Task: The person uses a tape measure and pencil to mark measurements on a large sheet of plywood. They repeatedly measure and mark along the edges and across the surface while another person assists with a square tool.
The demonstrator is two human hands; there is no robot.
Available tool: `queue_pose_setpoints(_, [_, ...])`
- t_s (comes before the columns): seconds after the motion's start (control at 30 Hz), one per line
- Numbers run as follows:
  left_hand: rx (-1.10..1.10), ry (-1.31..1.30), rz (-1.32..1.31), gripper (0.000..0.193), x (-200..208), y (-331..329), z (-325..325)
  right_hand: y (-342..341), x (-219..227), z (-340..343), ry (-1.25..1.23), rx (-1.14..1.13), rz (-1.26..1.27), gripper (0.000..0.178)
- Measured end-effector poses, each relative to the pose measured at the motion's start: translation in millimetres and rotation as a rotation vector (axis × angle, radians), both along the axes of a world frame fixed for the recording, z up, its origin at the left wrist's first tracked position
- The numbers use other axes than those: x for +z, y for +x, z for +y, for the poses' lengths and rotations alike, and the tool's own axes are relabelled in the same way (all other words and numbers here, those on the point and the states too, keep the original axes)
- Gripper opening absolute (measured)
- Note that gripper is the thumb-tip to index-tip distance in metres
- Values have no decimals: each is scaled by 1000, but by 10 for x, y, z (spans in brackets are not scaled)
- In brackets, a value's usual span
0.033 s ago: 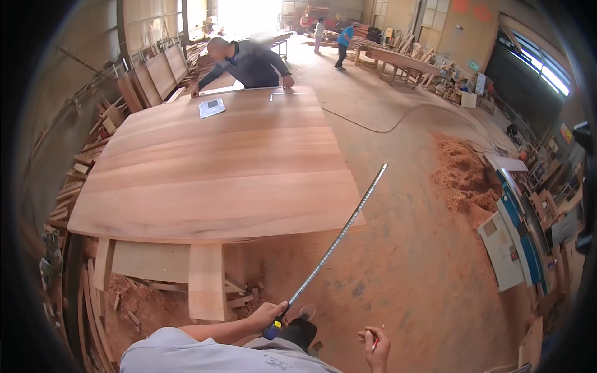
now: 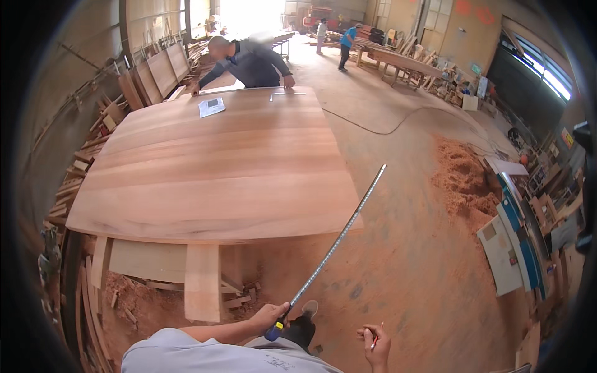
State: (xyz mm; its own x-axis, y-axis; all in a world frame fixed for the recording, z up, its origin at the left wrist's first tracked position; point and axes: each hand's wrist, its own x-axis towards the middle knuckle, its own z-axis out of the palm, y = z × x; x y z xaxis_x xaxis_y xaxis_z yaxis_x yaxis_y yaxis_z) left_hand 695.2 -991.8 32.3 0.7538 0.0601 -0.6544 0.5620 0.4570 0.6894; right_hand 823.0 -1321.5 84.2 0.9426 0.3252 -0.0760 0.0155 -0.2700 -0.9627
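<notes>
My left hand [image 2: 268, 315] grips a tape measure with a dark blue and yellow case [image 2: 273, 331]. Its long metal blade [image 2: 339, 237] is drawn out and slants up and to the right, with its tip in the air beyond the near right corner of a large wooden panel [image 2: 211, 180]. At the lower right my right hand [image 2: 377, 349] is closed around a thin red pencil or pen [image 2: 374, 342]; which of the two I cannot tell. That hand stays apart from the tape and the panel.
A co-worker [image 2: 252, 65] leans over the panel's far edge, both hands on it. A white sheet with a dark device [image 2: 212, 107] and a metal square [image 2: 286, 96] lie there. Sawdust [image 2: 463, 177] heaps at right; a cable [image 2: 379, 132] crosses the floor. Boards [image 2: 203, 280] jut out below the panel.
My view has shifted very slightly and my shoe shows a little more. Both hands keep their hold, and the tape stays at about the same slant.
</notes>
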Motion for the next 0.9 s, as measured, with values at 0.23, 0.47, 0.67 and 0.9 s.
queue_pose_setpoints(0.23, [-28,122,-82,58,9,1930,-201,1761,428,274,66,68,34,20])
queue_pose_setpoints(0.47, [121,-75,-192,58,500,3719,-289,3323,439,439,144,165,136,22])
queue_pose_setpoints(0.67, [325,-52,-65,56,466,4817,-374,4816,38,417,211,271,269,19])
queue_pose_setpoints(0.9, [642,-111,-70,64,303,5835,-682,6851,928,707,517,426,166,17])
